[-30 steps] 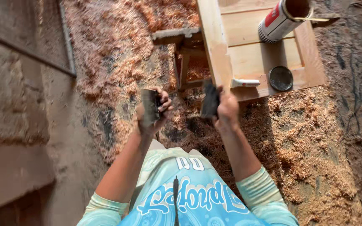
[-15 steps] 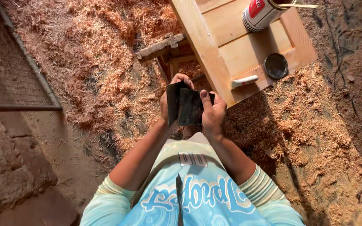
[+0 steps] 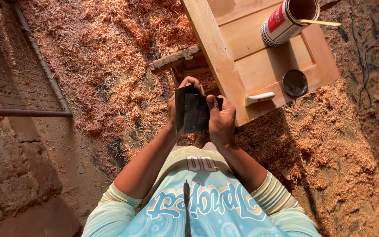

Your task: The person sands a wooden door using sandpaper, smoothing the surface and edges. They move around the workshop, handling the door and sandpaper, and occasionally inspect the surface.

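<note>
Head view: left hand [image 3: 177,105] and right hand [image 3: 221,120] pinch two dark sandpaper sheets [image 3: 191,112] together; one tin can [image 3: 286,19], one lid [image 3: 294,83] on wooden panel [image 3: 259,66].

Far right of you, a round tin [image 3: 288,19] lies tilted on the wooden door [image 3: 259,66], its label [image 3: 276,19] red, white and black.

Both hands, left hand [image 3: 181,102] and right hand [image 3: 221,122], grip a folded dark sandpaper sheet [image 3: 192,112]; a wooden door panel [image 3: 259,61] lies at one o'clock.
</note>
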